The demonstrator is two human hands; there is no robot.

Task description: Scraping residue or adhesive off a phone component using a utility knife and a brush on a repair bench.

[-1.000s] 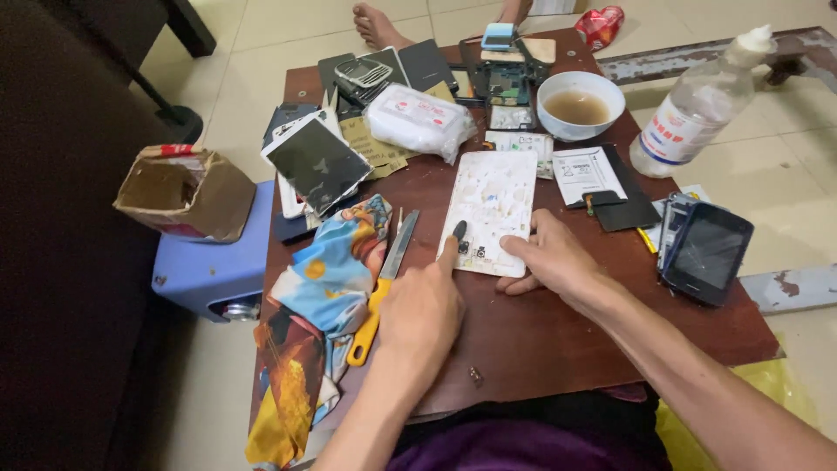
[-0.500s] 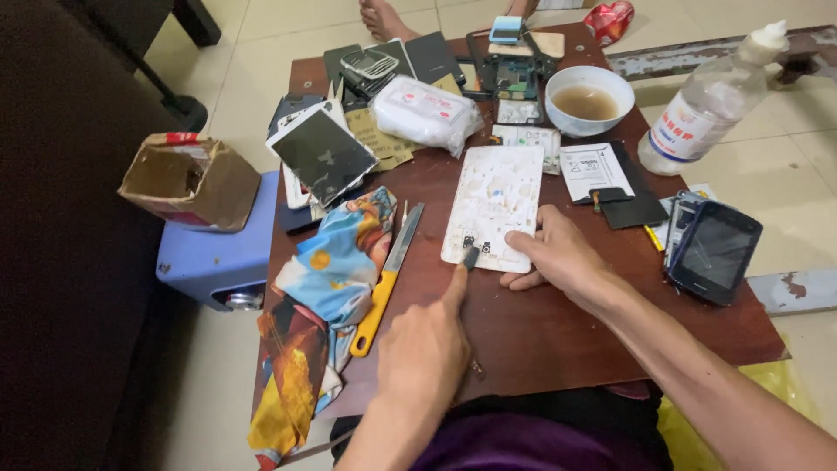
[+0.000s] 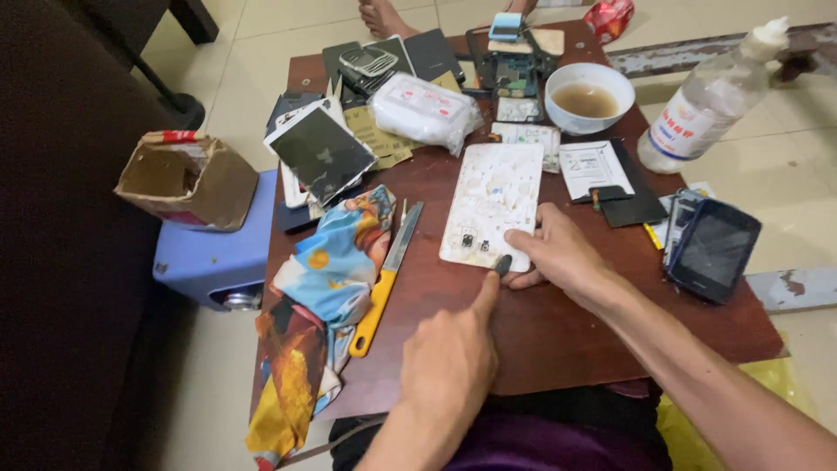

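Note:
A white phone back cover [image 3: 493,196] with small parts on it lies flat in the middle of a dark red table [image 3: 540,331]. My right hand [image 3: 562,257] rests on the cover's near right corner and holds it down. My left hand [image 3: 449,362] reaches in from below with the index finger stretched out. At that fingertip is a small dark piece [image 3: 503,263], touching the cover's near edge just beside my right thumb. The other left fingers are curled under.
A yellow-handled blade [image 3: 384,279] and a colourful cloth [image 3: 323,296] lie to the left. A dark phone [image 3: 711,249], a bowl of brown liquid [image 3: 588,96] and a plastic bottle [image 3: 706,109] are on the right. Phone parts crowd the far side. A cardboard box [image 3: 187,179] sits on a blue stool [image 3: 214,253].
My left hand has drawn back toward me and slid right along the cover's near edge, the dark piece moving with the fingertip. The right hand has stayed on the cover.

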